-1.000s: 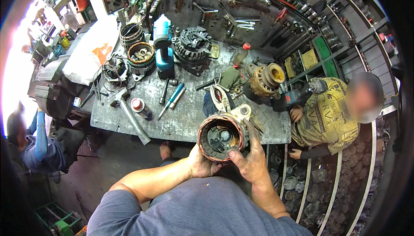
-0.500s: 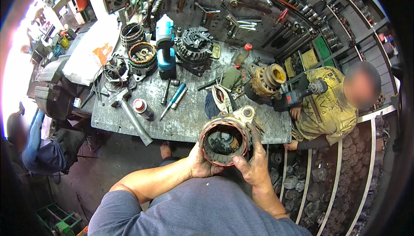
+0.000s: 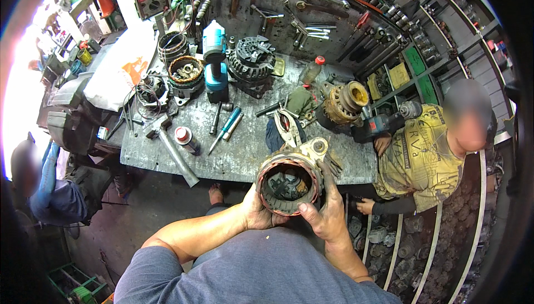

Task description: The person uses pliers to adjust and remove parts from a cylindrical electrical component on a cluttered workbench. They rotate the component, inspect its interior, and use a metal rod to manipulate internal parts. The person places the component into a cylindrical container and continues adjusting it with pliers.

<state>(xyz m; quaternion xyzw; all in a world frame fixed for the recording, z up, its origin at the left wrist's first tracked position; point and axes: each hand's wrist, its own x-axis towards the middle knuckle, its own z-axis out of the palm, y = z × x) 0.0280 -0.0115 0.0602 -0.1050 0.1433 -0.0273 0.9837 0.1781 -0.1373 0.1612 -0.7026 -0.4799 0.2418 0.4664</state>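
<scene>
An alternator housing [image 3: 288,186] with a ring of copper windings at its rim is held up in front of my body, its open end toward me. My left hand [image 3: 257,209] grips it from the left and below, some of those fingers hidden under it. Around its right side my right hand [image 3: 327,212] is closed, with the thumb at the lower rim and fingers reaching up along the outside. Just beyond the housing, slip-joint pliers [image 3: 288,129] lie on a dark cloth on the metal workbench [image 3: 245,159].
A hammer [image 3: 173,151], a spray can [image 3: 186,139], a screwdriver [image 3: 225,129] and a blue cordless tool [image 3: 214,62] occupy the bench. Behind are an alternator [image 3: 251,62] and another winding ring [image 3: 186,71]. At right, a person in yellow [image 3: 420,148] stands near a drill [image 3: 384,123].
The person at right has leaned slightly and moved their lower hand a little left and downward. My hands and the alternator housing stay almost still.
</scene>
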